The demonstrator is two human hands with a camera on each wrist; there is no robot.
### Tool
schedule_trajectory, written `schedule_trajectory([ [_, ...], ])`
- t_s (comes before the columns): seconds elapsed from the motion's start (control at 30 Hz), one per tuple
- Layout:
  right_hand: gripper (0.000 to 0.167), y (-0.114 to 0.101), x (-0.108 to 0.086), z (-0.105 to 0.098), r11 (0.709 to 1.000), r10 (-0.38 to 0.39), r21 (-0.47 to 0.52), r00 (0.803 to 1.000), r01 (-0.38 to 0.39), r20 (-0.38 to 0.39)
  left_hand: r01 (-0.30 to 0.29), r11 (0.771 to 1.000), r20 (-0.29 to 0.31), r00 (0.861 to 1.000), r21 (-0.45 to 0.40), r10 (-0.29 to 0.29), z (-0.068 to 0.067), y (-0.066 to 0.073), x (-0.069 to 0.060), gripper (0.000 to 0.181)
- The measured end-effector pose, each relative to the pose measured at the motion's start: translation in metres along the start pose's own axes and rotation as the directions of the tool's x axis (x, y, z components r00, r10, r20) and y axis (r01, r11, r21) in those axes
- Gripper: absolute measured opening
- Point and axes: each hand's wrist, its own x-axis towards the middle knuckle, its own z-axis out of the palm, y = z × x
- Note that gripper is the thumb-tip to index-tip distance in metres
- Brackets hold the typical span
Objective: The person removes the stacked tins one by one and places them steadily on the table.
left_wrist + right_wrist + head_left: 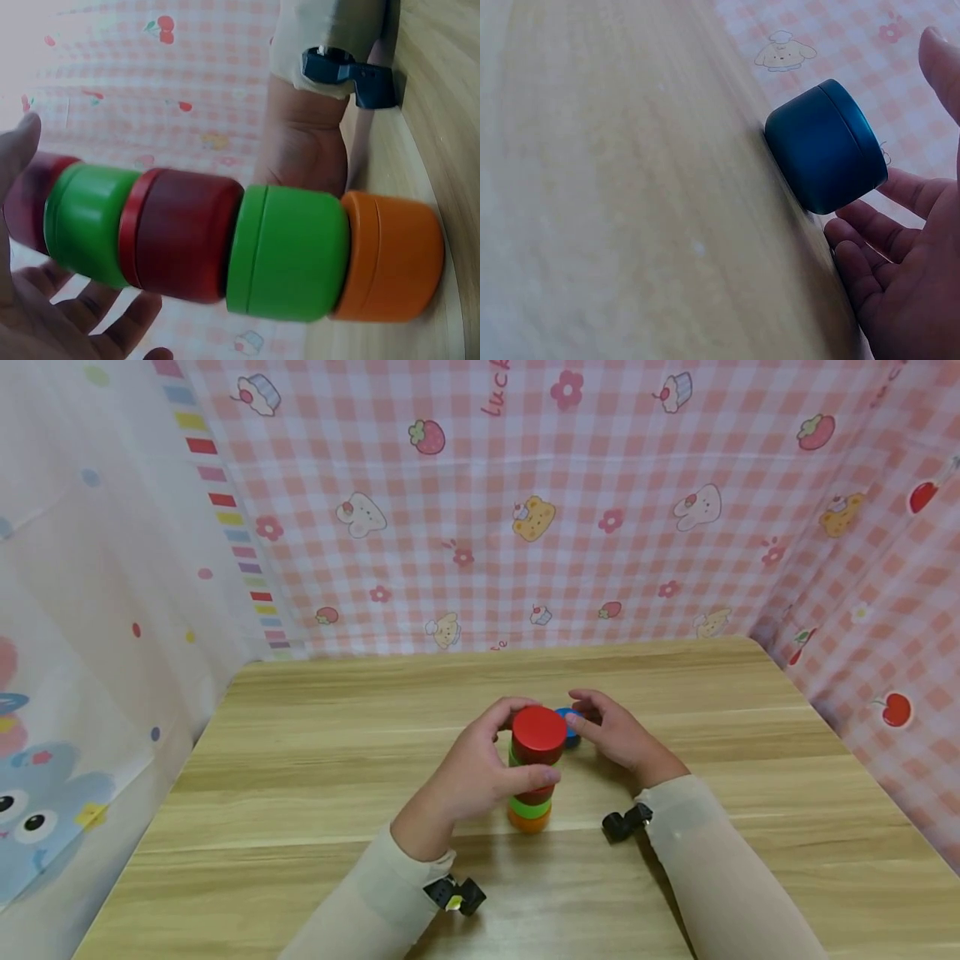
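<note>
Red tub (540, 732) on top, orange tub (529, 821) at the bottom, so going by the head view there's a pretty decent tower on the wooden table (315, 760) already. Left hand (480, 768) is cupped loosely around the upper part, thumb across the near side, while the right hand (618, 739) is over by the blue tub (572, 737), which sits just beyond the stack and is partly covered by the thumb. Left wrist view gives the proper count: orange, lower green tub (289, 251), middle red tub (180, 232), upper green tub (97, 217), then the top red one, so five up, all lined up fairly neatly. That hand looks relaxed and spread rather than clamped; can't tell whether the thumb or fingers actually touch anything. Right wrist view: blue one is resting on the table, separate from the tower, with the fingers right beside it and the thumb held well away, so no real grip on it; whether a fingertip brushes it, I can't tell. My read is five tubs stacked and just the blue one left off, as far as these views show.
</note>
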Motion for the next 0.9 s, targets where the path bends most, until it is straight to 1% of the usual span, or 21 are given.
schedule_trajectory([
  [0.1, 0.067, -0.001, -0.001, -0.001, 1.0, -0.009, 0.013, 1.0, 0.009, -0.01, 0.003, 1.0, 0.038, 0.999, 0.001, -0.003, -0.004, -0.004, 0.002, 0.063],
  [0.27, 0.065, -0.005, -0.002, -0.003, 0.997, -0.007, 0.074, 1.0, 0.009, -0.027, -0.005, 1.0, 0.1, 0.995, -0.003, 0.005, -0.01, -0.01, 0.005, 0.064],
  [0.37, 0.065, -0.012, -0.003, -0.005, 0.994, 0.002, 0.113, 0.999, 0.003, -0.046, -0.023, 1.0, 0.131, 0.991, -0.002, 0.023, -0.012, -0.013, 0.007, 0.064],
  [0.43, 0.066, -0.018, -0.005, -0.007, 0.993, 0.003, 0.118, 0.998, 0.004, -0.066, -0.035, 0.999, 0.145, 0.989, 0.004, 0.034, -0.013, -0.016, 0.008, 0.063],
  [0.47, 0.066, -0.021, -0.006, -0.008, 0.993, -0.008, 0.114, 0.997, 0.017, -0.077, -0.038, 0.999, 0.149, 0.988, 0.005, 0.037, -0.013, -0.017, 0.008, 0.063],
  [0.53, 0.064, -0.027, -0.007, -0.009, 0.992, -0.049, 0.109, 0.994, 0.06, -0.101, -0.04, 0.999, 0.151, 0.988, 0.006, 0.039, -0.013, -0.019, 0.008, 0.063],
  [0.63, 0.058, -0.038, -0.011, -0.011, 0.978, -0.157, 0.117, 0.98, 0.172, -0.125, -0.038, 0.999, 0.152, 0.988, 0.012, 0.035, -0.014, -0.02, 0.009, 0.063],
  [0.77, 0.054, -0.057, -0.021, -0.012, 0.937, -0.286, 0.169, 0.949, 0.306, -0.129, -0.03, 0.999, 0.159, 0.987, 0.016, 0.027, -0.014, -0.021, 0.01, 0.062],
  [0.9, 0.059, -0.075, -0.032, -0.009, 0.888, -0.39, 0.214, 0.913, 0.407, -0.119, -0.029, 0.999, 0.168, 0.985, 0.017, 0.026, -0.014, -0.022, 0.01, 0.061],
])
